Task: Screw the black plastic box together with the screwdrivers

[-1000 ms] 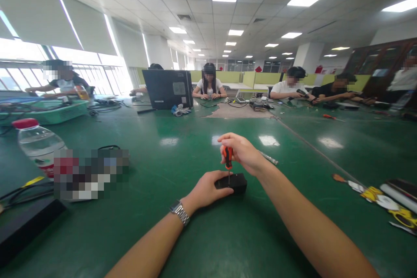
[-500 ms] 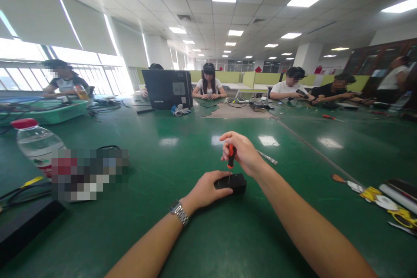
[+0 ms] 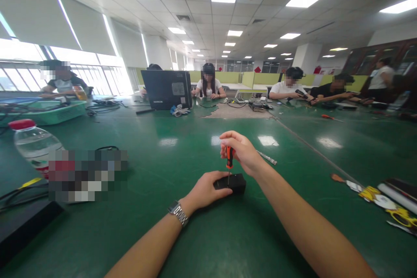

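While the left hand (image 3: 206,187) clamps a small black box (image 3: 240,182) against the counter (image 3: 156,239), the right hand (image 3: 239,151) is closed around the handle of a screwdriver (image 3: 230,158), whose shaft stands nearly upright over the box. The hands are apart from each other, the right one above the left. The box lies directly in front of the person, at the middle of the near counter.

The screwdriver work looks under way rather than finished: the shaft runs down to the top of the box, between the left thumb and fingers, and the box appears to be in one piece. No removed screw or part can be made out beside it, and how many fastenings are done or left cannot be told.

The left hand covers one end of the box, and the tip's contact is too small to read, as is the direction of turning. The right fingers hide the handle's upper end. At left, pixelation masks an item beside a bottle (image 3: 36,145); a black object (image 3: 28,230) is cut off by the frame.
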